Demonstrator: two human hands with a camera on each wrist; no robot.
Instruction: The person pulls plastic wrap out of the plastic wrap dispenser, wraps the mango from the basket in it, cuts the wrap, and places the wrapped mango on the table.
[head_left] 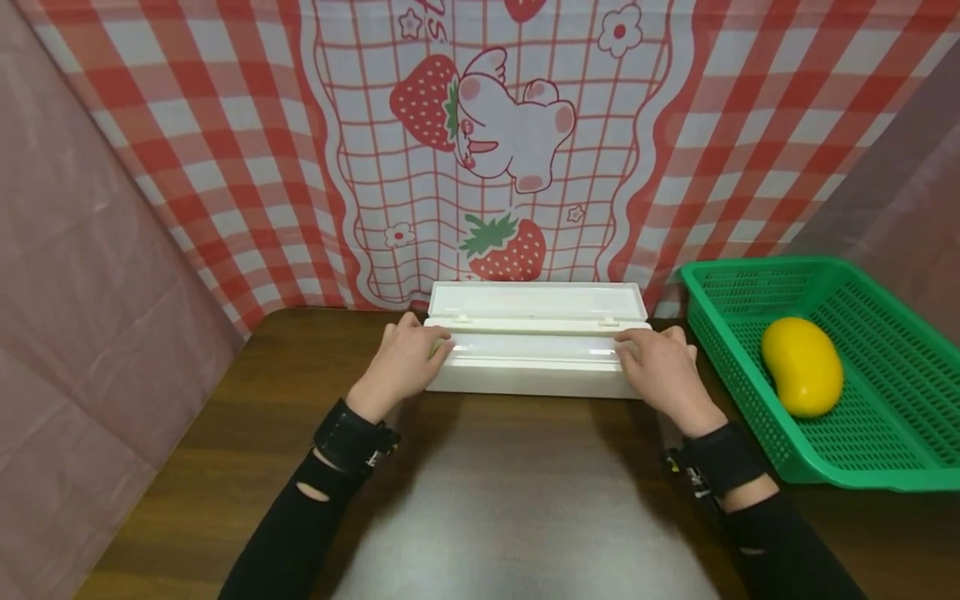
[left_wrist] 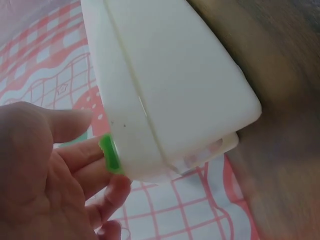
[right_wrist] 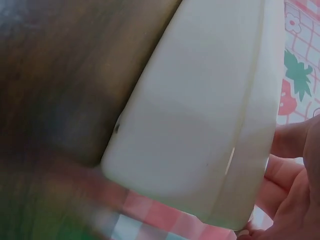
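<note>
A long white box [head_left: 532,381], which looks like a cling film dispenser, lies across the table's far side with its hinged lid [head_left: 536,298] raised behind it. Something clear and shiny, probably film [head_left: 532,344], shows inside. My left hand [head_left: 402,358] is at the box's left end, its thumb and index finger over the rim. Fingers there meet a small green piece [left_wrist: 111,154] at the box edge. At the right end, my right hand [head_left: 665,371] reaches over the rim in the same way; in the right wrist view the box hides its fingertips.
A green plastic basket [head_left: 757,417] stands to the right, close to my right forearm, with a yellow mango-like item [head_left: 802,367] in it. Behind the box hangs a red-checked strawberry cloth [head_left: 247,150]. The brown table [head_left: 480,500] extends in front; pink fabric [head_left: 90,333] hangs left.
</note>
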